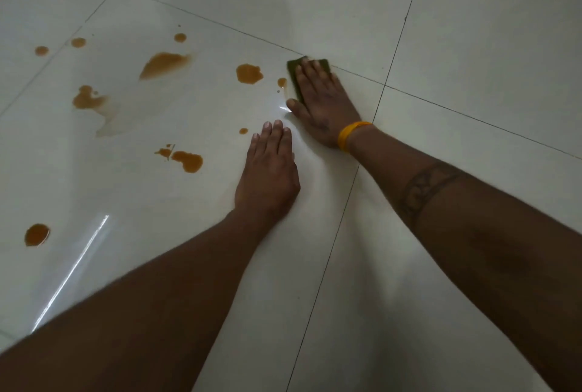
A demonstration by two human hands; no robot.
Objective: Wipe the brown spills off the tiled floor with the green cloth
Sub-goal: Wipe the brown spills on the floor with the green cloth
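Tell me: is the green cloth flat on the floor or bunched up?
Flat: the green cloth lies under the right hand's straight fingers.

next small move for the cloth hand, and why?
Probably slide the right hand, flat on the green cloth, left over the small brown drop beside it, then the larger brown puddle. Both lie unwiped, nearest the cloth.

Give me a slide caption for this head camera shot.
Right hand presses the green cloth flat beside brown spills on the tiled floor; left hand braces.
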